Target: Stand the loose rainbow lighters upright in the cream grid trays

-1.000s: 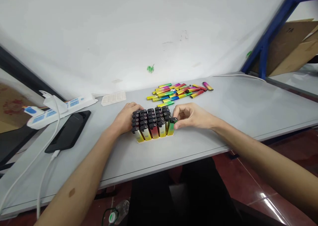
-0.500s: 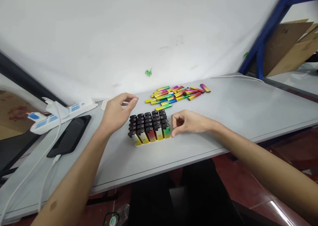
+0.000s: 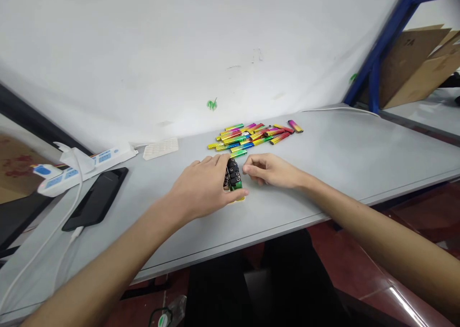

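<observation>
From where I stand, the desk runs along under a white wall, with its middle given over to the work. A white power strip sits off at the left end, and the black phone lies flat just in front of it, a white cable at its near end; I take it they're parked there to be within reach of the sockets and out of the hands' way. A pale flat tray lies near the wall. Toward the back, the heap of bright lighters lies loose on its side, probably there so single ones are easy to pick. Nearer the person, between both hands, is the standing block of lighters, black tops up, set close in, I suppose, so either hand can steady it.

The left hand covers most of that block. Its fingers are spread wide enough to span it, thumb along the near face by a green lighter, the others reaching over the far side; they seem to have hold of it, though how firmly I can't tell. The right hand is just beside the block, fingers loosely curled, part way open, nothing visible in them; whether the tips touch a lighter I can't make out.
</observation>
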Demonstrator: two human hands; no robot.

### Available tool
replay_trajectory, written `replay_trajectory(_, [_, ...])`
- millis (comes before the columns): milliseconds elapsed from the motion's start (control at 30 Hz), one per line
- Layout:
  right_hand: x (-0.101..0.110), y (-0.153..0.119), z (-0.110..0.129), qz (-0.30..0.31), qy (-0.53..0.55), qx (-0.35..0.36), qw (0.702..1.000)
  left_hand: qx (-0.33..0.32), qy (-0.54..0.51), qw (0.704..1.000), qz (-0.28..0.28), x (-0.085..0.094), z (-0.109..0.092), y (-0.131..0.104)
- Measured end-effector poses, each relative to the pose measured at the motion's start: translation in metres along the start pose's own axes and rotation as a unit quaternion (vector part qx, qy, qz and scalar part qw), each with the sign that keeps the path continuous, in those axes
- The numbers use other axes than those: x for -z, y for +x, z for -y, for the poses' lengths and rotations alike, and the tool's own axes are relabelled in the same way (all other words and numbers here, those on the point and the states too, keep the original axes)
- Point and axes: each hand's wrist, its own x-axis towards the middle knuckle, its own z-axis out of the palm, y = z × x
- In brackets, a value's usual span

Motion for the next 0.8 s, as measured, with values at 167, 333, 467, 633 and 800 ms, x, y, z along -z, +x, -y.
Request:
replay_trajectory(167, [-0.008,-0.002,0.004,-0.124,-0.115,0.142,0.975,-0.018,-0.027,0.999,-0.011,0.004,-0.001,-0.004])
replay_trajectory(333, [-0.011,-0.005,0.003,-0.116,-0.194,0.249,0.942,-0.016,-0.116,0.993,-0.031,0.017,0.017,-0.015])
replay_trajectory(467, [-0.011,-0.007,0.006,-0.098,-0.198,0.194,0.956,-0.006,-0.180,0.980,-0.091,0.010,0.051,-0.035])
replay_trajectory(633, [-0.013,-0.007,0.010,-0.100,-0.153,0.156,0.971,-0.016,-0.284,0.942,-0.179,-0.030,0.077,-0.059])
replay_trajectory(800, [-0.017,-0.006,0.011,-0.131,-0.090,0.144,0.977,0.009,-0.288,0.946,-0.148,-0.054,0.072,-0.064])
